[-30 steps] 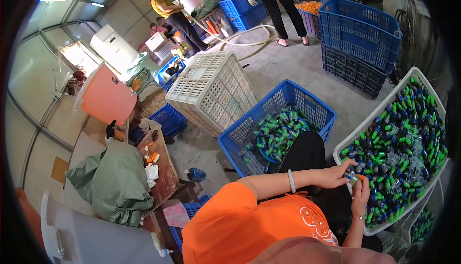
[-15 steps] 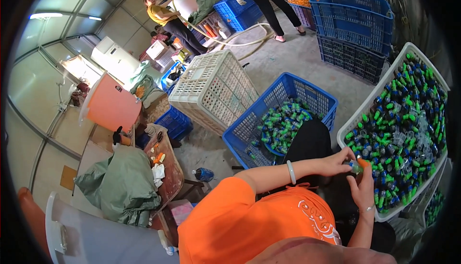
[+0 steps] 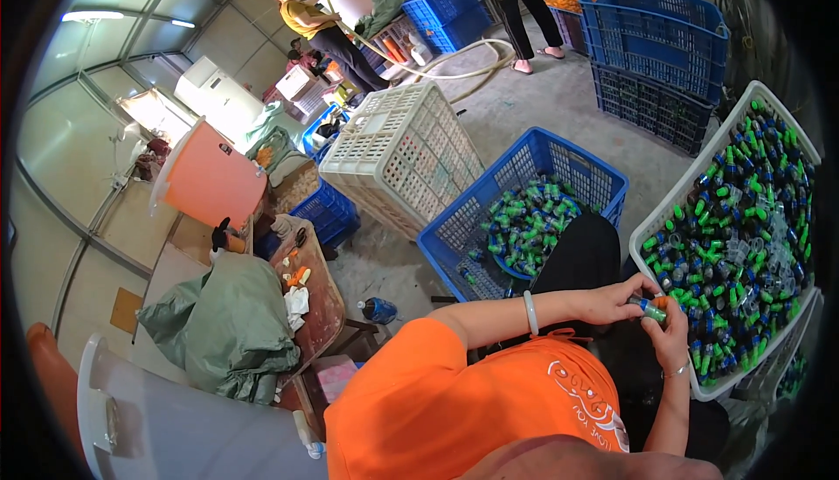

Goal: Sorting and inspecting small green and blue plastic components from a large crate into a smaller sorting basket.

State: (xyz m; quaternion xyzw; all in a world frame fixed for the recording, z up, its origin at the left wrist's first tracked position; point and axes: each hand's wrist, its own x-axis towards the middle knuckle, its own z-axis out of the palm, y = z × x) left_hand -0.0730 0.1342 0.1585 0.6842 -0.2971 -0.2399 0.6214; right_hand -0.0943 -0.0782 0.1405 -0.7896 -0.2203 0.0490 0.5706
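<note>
A small bottle [image 3: 648, 309] with a blue band and a green end is held in front of me, tilted, between both hands. My left hand [image 3: 612, 302], with a pale bangle at its wrist, is closed on one end. At the green end, the fingers and thumb of my right hand [image 3: 669, 337] pinch it. Just to the right, a white crate [image 3: 642, 240] is heaped with many similar small bottles [image 3: 743, 235] and a few clear plastic pieces [image 3: 752, 251]. Beyond my knee, more such bottles [image 3: 529, 222] lie in a blue crate [image 3: 446, 257].
An upended white crate [image 3: 402, 152] stands past the blue one. Stacked blue crates [image 3: 655, 43] are at the far right. To the left are a wooden bench [image 3: 319, 305], a green sack [image 3: 232, 327] and a large pale tub [image 3: 192, 410]. Two people stand farther back near a hose [image 3: 481, 69].
My hands have drawn closer together round the small bottle, and its green end now shows beside my right fingers. The whole view has shifted slightly. One person behind has moved an arm.
</note>
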